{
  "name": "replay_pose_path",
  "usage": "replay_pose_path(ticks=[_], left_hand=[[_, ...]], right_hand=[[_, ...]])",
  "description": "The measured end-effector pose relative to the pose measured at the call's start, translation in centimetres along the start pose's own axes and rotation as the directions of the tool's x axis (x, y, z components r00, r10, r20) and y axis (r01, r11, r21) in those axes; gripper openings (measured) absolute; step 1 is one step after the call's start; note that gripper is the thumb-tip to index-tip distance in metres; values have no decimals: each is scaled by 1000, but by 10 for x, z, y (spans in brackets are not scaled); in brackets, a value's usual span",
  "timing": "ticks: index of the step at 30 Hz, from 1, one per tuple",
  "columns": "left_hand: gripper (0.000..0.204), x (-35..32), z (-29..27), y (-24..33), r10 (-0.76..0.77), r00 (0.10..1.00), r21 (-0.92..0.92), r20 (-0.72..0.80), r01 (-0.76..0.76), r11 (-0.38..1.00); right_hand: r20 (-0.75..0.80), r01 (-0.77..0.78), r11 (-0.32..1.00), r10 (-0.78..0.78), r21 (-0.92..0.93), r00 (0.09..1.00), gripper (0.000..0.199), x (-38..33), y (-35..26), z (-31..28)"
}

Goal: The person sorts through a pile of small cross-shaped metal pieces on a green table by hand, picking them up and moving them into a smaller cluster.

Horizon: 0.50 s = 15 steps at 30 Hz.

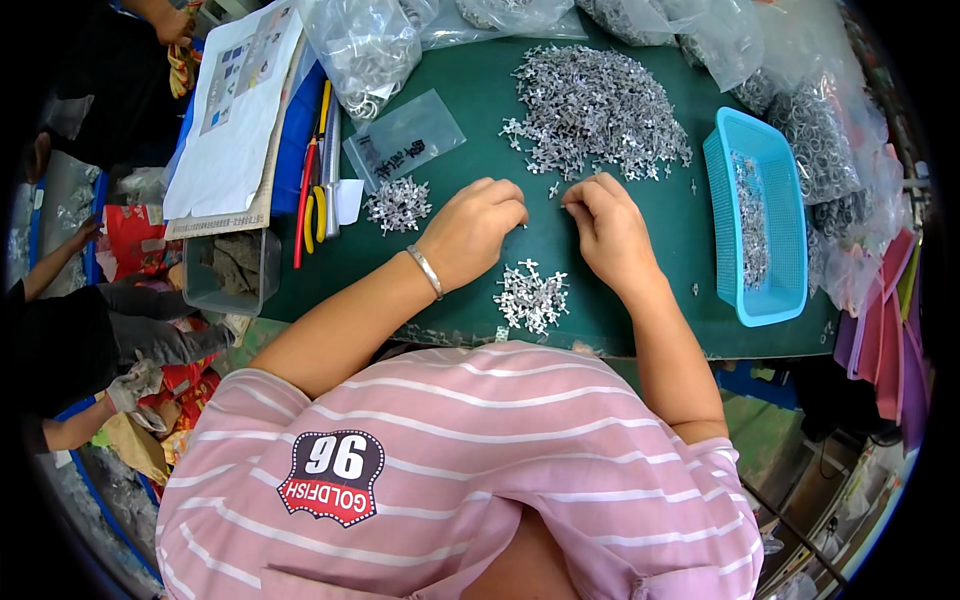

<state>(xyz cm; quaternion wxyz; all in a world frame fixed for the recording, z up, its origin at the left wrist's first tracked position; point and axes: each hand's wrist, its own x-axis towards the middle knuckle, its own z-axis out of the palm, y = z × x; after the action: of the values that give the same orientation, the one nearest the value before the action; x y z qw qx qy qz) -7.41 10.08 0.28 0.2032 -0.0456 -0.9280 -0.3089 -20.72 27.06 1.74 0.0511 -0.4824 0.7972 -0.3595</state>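
Note:
My left hand (468, 228), with a silver bangle on its wrist, is over the green table. Its fingers are curled together, and a tiny bit of something pale shows at their tips. Facing it, my right hand (612, 232) has thumb and forefinger pinched; anything between them is too small to name. A large heap of small grey metal cross-shaped parts (600, 110) lies just beyond the hands. Closer to my body, between my forearms, is a small pile of shinier metal parts (531, 298). Another little pile of parts (398, 205) lies left of my left hand.
A turquoise basket (718, 220) with small parts stands at right. Bags of metal rings (815, 135) line the far and right edges. At left are pliers (316, 215), a zip bag (405, 140), papers (225, 120) and a clear box (268, 280). Other people work further left.

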Motion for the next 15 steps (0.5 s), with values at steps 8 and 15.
replay_pose_path(ticks=[8, 15], left_hand=[[11, 1, -21, 2, -210, 973, -90, -98, 202, 975], [10, 3, 0, 4, -96, 995, -44, -20, 95, 995]], right_hand=[[-65, -26, 1000, 26, -6, 998, 7, -3, -3, -10], [-15, 131, 990, -132, -49, 991, 13, -12, -6, 6]])
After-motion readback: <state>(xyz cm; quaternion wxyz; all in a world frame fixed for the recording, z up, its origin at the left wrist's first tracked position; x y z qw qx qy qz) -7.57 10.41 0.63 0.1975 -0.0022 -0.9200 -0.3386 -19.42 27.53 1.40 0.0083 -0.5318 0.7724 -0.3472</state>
